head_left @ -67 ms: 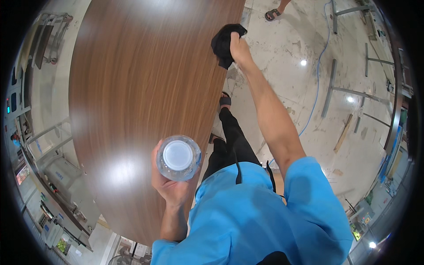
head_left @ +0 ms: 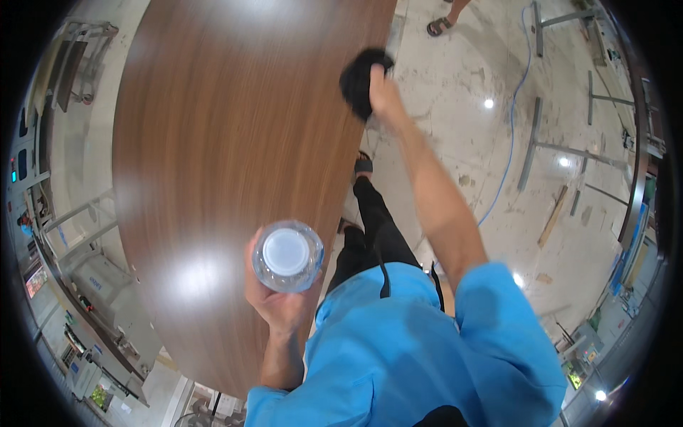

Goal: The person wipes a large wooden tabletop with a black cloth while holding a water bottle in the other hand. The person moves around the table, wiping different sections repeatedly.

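Note:
A clear plastic bottle with a white cap (head_left: 286, 251) is gripped in my left hand (head_left: 279, 307), its top facing up, over the near part of the brown wood-grain tabletop (head_left: 235, 142). My fingers wrap round its side; the far ones are partly hidden behind it. At the table's right edge, farther ahead, my right hand (head_left: 385, 94) is closed on a bunched black cloth (head_left: 361, 82). The cloth lies against the edge and is smeared by motion. Whether it presses on the top or the side I cannot tell.
Grey metal frames (head_left: 530, 142) stand on the stained floor to the right, with a blue cable (head_left: 514, 114) and a wooden strip (head_left: 553, 215) near them. Another person's sandalled foot (head_left: 439, 27) is at the top. A cart (head_left: 85, 64) stands at the far left.
My right hand and the black cloth have shifted slightly nearer to me along the table edge. The bottle in my left hand has hardly moved.

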